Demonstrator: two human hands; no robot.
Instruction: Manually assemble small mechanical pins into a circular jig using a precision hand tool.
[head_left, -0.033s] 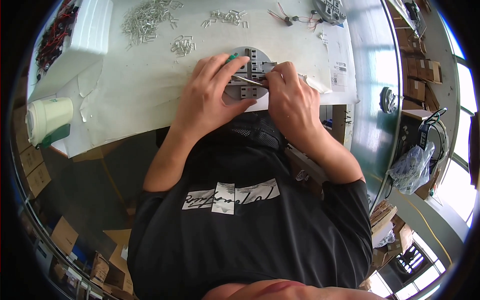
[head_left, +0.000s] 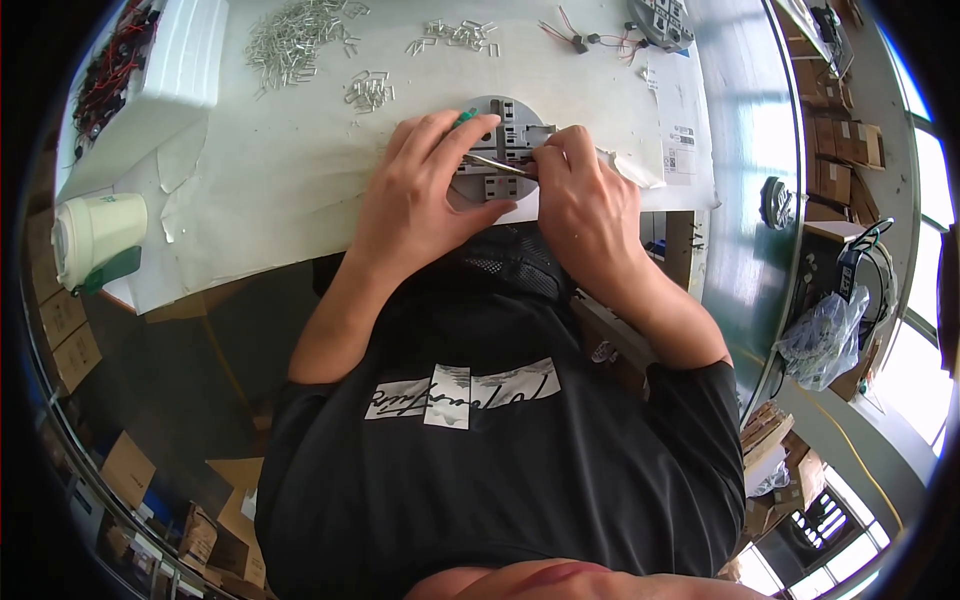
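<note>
A round grey base (head_left: 507, 133) with several raised sockets and slots lies on the table before me. My left hand (head_left: 412, 195) curls round its left side, the fingers over the top and the thumb along the near edge. A small green piece (head_left: 465, 117) shows by the left index finger; whether it is held or fixed to the base, I cannot tell. From my right hand (head_left: 592, 195), closed at the right side of the base, a thin pointed metal tool (head_left: 500, 166) reaches left across the sockets. Its tip sits close to the left fingers, and its grip is hidden in the hand.
Piles of U-shaped metal pins (head_left: 290, 50) lie at the far side. Wires with a black connector (head_left: 580, 43) and another round grey unit (head_left: 664, 24) are far right. A white foam box (head_left: 180, 70) of wires and a cream-and-green container (head_left: 105, 235) stand left.
The view has shifted very slightly. Both hands, the tool and the round base keep almost the same places.
</note>
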